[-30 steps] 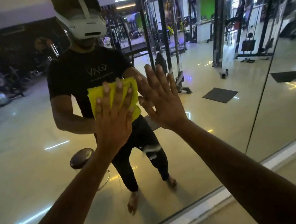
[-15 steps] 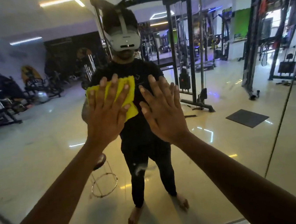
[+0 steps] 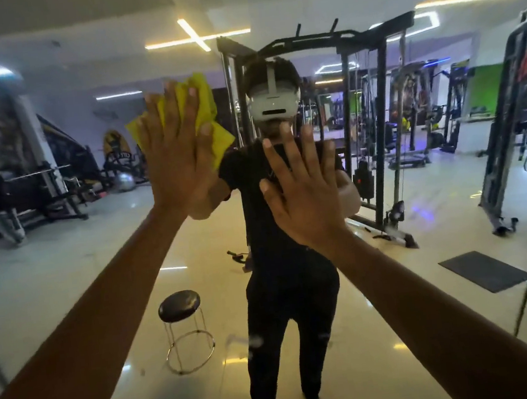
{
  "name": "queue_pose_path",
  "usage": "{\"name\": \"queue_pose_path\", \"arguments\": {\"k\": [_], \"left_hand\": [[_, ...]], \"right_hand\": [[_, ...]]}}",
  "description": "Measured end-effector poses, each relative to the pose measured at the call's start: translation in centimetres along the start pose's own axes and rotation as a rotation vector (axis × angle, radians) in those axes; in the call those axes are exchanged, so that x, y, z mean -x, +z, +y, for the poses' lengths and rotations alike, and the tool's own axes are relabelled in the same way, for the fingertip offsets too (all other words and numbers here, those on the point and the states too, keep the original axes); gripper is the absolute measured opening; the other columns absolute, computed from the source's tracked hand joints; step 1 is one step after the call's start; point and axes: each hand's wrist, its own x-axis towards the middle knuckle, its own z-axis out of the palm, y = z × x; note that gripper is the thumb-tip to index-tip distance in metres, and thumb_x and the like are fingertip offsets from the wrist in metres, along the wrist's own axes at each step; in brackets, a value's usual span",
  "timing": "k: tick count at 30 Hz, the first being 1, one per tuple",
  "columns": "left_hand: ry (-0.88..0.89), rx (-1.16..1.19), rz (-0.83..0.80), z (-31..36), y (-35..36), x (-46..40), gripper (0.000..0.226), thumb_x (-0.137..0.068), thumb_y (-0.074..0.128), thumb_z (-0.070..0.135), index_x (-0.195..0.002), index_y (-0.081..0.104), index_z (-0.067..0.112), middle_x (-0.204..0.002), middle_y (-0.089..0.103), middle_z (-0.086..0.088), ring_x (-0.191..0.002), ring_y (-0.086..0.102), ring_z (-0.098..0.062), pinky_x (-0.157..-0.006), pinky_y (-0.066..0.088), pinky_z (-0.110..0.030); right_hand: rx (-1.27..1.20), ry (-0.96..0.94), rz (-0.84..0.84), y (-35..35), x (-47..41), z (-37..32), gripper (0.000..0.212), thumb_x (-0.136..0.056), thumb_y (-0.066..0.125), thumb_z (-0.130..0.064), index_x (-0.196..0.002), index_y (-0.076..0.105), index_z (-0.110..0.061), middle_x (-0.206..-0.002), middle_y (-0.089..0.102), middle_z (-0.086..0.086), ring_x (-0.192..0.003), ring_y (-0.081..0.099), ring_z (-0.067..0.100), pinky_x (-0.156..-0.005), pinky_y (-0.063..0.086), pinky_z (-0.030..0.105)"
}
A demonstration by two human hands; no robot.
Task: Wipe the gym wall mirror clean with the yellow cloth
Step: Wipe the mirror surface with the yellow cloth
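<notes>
Against mirror [image 3: 79,283], upper left: left hand [image 3: 176,150] spread flat, pressing cloth [image 3: 205,108] to glass. Right hand [image 3: 300,195] spread, bare palm on glass, holding nothing. Cloth soft, light, bunches easily; best pinned under whole palm.

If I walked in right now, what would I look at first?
Probably the bright yellow cloth, pressed flat on the mirror under the left hand, up high and left of the middle. Next the right hand, spread wide and empty beside it. Then the reflection of a person in black wearing a white headset, in the middle, with a round black stool reflected lower left.
</notes>
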Motion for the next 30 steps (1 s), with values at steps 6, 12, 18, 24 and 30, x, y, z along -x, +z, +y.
{"name": "queue_pose_path", "arguments": {"k": [6,12,18,24,30], "left_hand": [[0.584,-0.089,-0.251,-0.8,-0.4,2.6,0.062,-0.118,0.03,0.043,-0.175,0.015,0.024,-0.183,0.006,-0.009,-0.169,0.001,-0.038,-0.134,0.006,-0.064],[0.166,0.002,-0.087,1.6,-0.9,-2.2,0.061,-0.118,0.032,0.039,-0.175,0.016,0.023,-0.183,0.007,-0.01,-0.168,0.001,-0.041,-0.135,0.0,-0.062],[0.659,-0.125,-0.201,-1.0,-1.2,-3.2,0.062,-0.118,0.027,0.046,-0.175,0.01,0.028,-0.183,0.004,-0.006,-0.169,-0.003,-0.036,-0.135,-0.004,-0.06],[0.292,0.006,-0.077,3.3,-0.2,-4.0,0.06,-0.119,0.029,0.044,-0.175,0.016,0.027,-0.183,0.007,-0.007,-0.168,0.002,-0.041,-0.134,0.0,-0.063],[0.575,-0.07,-0.139,3.7,-0.3,-5.5,0.06,-0.119,0.023,0.049,-0.175,0.014,0.03,-0.183,0.005,-0.004,-0.169,-0.003,-0.035,-0.135,-0.003,-0.06]], "right_hand": [[0.015,-0.017,-0.007,-0.1,-0.1,0.2,0.071,-0.117,0.038,-0.055,-0.178,0.017,-0.025,-0.187,0.0,0.008,-0.172,-0.01,0.035,-0.136,-0.001,0.066],[-0.013,0.014,-0.008,-0.2,0.0,-0.2,0.069,-0.117,0.043,-0.051,-0.177,0.022,-0.025,-0.187,0.002,0.007,-0.172,-0.006,0.035,-0.135,0.005,0.069],[-0.026,0.016,-0.023,-0.4,0.0,0.0,0.073,-0.116,0.045,-0.052,-0.178,0.02,-0.022,-0.187,0.002,0.005,-0.172,-0.007,0.032,-0.136,0.004,0.067],[0.03,0.05,-0.061,-1.1,0.0,1.1,0.076,-0.118,0.039,-0.053,-0.178,0.01,-0.018,-0.187,-0.005,0.003,-0.172,-0.011,0.029,-0.137,0.004,0.063],[0.009,0.122,-0.054,-3.4,0.1,3.5,0.074,-0.119,0.039,-0.049,-0.178,0.006,-0.02,-0.186,-0.009,0.003,-0.172,-0.014,0.029,-0.136,0.002,0.066]]}}
